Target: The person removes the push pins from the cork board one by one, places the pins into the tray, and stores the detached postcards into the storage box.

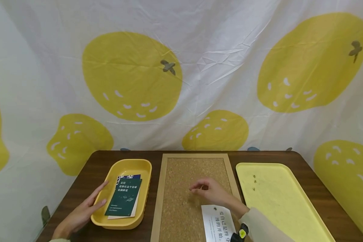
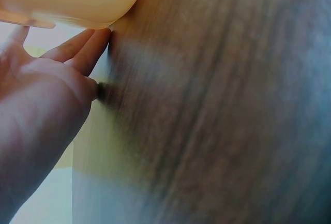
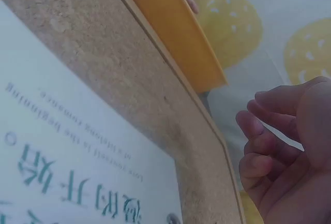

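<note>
My left hand point(image 1: 83, 210) touches the left side of a yellow plastic basket point(image 1: 146, 188), its fingers fairly straight along the wall and the thumb at the rim. Inside the basket lies a dark green card point(image 1: 125, 196) with white print, on top of other cards. My right hand point(image 1: 213, 191) is over a wood-framed cork board point(image 1: 178, 188), fingers loosely bent, with nothing visible between them. Below that hand a white card point(image 1: 213, 223) with green lettering lies on the cork, a small metallic pushpin point(image 1: 215, 208) at its top edge. My right forearm overlaps the board's right frame.
A pale yellow tray point(image 1: 278, 201) stands right of the board, with several small pins point(image 1: 255, 181) in its left part. All rests on a dark wooden table point(image 1: 92, 168). Behind its far edge hangs a white curtain point(image 1: 211, 67) printed with lemons.
</note>
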{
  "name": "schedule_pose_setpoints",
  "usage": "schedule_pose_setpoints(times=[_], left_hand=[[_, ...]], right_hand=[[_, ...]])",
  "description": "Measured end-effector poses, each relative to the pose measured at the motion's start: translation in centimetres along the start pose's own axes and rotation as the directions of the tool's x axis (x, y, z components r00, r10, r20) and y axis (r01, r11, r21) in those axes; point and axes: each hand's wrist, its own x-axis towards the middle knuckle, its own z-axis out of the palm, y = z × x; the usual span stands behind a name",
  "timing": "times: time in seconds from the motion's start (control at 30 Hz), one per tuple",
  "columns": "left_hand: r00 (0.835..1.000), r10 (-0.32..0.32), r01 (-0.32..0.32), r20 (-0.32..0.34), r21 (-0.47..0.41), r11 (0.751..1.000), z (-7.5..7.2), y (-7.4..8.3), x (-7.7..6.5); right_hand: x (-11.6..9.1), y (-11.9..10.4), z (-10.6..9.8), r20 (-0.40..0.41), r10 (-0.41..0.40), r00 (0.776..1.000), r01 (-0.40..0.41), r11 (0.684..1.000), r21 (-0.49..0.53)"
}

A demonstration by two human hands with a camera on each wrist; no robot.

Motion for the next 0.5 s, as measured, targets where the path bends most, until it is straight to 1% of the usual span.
schedule_pose_setpoints(times=[0.17,0.27,0.37,0.5], left_hand=[[1.000,-0.004,0.004,-0.005,0.007,1.000,0.0,0.0,0.0],[1.000,-0.008,0.008,-0.003,0.011,1.000,0.1,0.0,0.1],[1.000,-0.010,0.010,-0.003,0.017,1.000,0.1,0.0,0.1],[1.000,0.002,-0.002,0.002,0.021,1.000,0.1,0.0,-0.1]], right_hand=[[-0.9,0.7,-0.4,0.010,0.005,1.000,-0.005,0.999,0.046],[-1.5,1.0,-0.7,0.016,0.026,1.000,-0.027,0.997,0.075],[-2.2,1.4,-1.0,0.012,0.061,0.998,-0.062,0.996,0.066],[-2.9,1.8,-1.1,0.001,0.087,0.996,-0.087,0.996,0.005]])
